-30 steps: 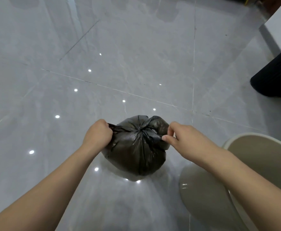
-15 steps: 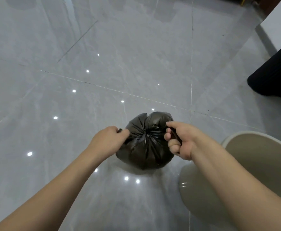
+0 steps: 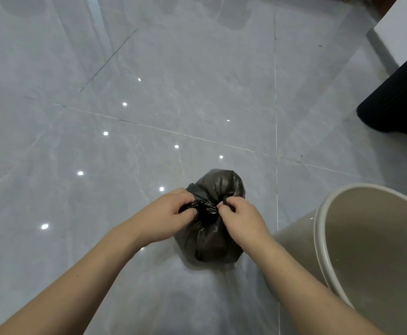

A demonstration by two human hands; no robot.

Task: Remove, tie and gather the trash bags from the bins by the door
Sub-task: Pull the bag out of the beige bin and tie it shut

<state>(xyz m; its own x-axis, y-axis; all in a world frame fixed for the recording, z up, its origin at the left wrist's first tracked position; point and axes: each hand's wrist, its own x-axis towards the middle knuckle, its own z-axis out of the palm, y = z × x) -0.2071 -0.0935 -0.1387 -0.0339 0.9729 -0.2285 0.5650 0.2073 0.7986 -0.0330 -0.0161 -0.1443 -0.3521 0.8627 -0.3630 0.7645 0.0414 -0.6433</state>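
Now, seen from the head camera, the black trash bag [image 3: 215, 223] sits on the grey tiled floor [image 3: 149, 93], just left of the beige bin [image 3: 366, 250] at the near right. Both hands meet at its gathered neck: the left hand [image 3: 171, 217] has its fingers curled round the bunched plastic on the left, and the right hand [image 3: 239, 217] pinches the plastic on the right, fingertips almost touching the other hand's. The neck lies directly between the two grips, on top of the bag, with the bag's bulk bulging away toward the far side and down toward the near side; neither hand is clearly nearer. Likely the knot is being drawn or crossed, so the next pull depends on the two ends running left and right from that centre. A dark object [image 3: 398, 105] stands at the far right.

Compared with half a second earlier, the hands have closed in from the bag's sides to its middle, and the bag looks more squeezed at the neck.
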